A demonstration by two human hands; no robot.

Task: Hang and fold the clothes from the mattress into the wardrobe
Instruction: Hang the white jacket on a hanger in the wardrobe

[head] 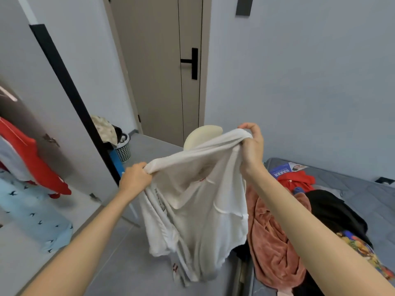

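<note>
Hands clench the white T-shirt (198, 206) by its bunched top edge, which slants up from the left hand (136, 178) to the right hand (253, 146). It hangs between mattress (352, 189) and wardrobe (23, 112). The left hand is nearer the wardrobe.

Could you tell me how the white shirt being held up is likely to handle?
Probably floppy: the white shirt sags in loose folds between the left hand and the right hand. Likely light too, since two grips on its bunched edge carry it.
</note>
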